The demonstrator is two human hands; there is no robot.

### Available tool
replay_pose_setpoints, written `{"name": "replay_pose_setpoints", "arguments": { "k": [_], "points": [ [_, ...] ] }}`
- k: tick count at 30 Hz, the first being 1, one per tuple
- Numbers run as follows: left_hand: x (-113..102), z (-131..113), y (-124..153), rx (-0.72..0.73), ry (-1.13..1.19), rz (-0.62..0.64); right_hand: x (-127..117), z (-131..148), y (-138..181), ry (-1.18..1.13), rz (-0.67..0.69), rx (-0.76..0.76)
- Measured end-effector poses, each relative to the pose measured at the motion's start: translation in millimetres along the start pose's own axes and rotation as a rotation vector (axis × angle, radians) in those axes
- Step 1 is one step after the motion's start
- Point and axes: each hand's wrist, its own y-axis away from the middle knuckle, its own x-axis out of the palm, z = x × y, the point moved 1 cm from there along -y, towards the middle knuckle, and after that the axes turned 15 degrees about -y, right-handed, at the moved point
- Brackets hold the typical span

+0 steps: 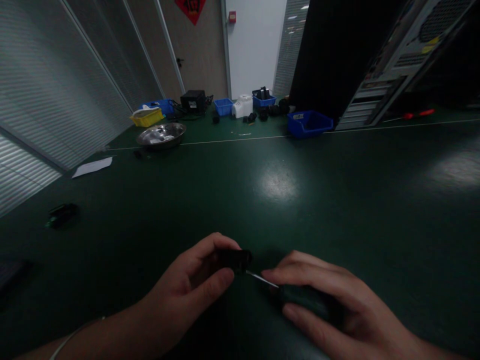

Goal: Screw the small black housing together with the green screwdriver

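Low in the head view, my left hand (195,285) is closed around a small black part (236,259), gripped between thumb and fingers; its exact kind is too dark to make out. My right hand (337,295) wraps round the dark handle of a screwdriver (305,299). Its thin metal shaft (262,278) points left, with the tip at the right end of the black part. Whether the tip touches the part or enters it, I cannot tell. Both hands are just above the green tabletop (210,190).
A steel bowl (162,136), a yellow bin (147,118) and a black box (193,102) stand at the back left. Further right are a white housing (243,106) and a blue bin (309,124). A dark object (62,215) lies at the left, near white paper (92,166).
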Motion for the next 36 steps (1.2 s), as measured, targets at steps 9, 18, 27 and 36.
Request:
{"name": "replay_pose_setpoints", "arguments": {
  "k": [9, 18, 27, 36],
  "points": [
    [2.7, 2.6, 0.2, -0.076, 0.041, 0.056, 1.0, 0.0, 2.3, 0.037, 0.050, 0.020],
    [1.7, 3.4, -1.9, -0.119, 0.027, 0.049, -0.3, 4.8, 2.1, 0.054, 0.044, 0.028],
    [2.6, 4.7, -4.4, -0.050, 0.004, 0.053, 1.8, 8.2, 1.2, 0.064, -0.005, 0.011],
    [4.5, 3.4, -4.0, -0.069, 0.047, 0.038, -0.3, 2.4, -1.9, 0.001, 0.081, 0.014]
  ]
}}
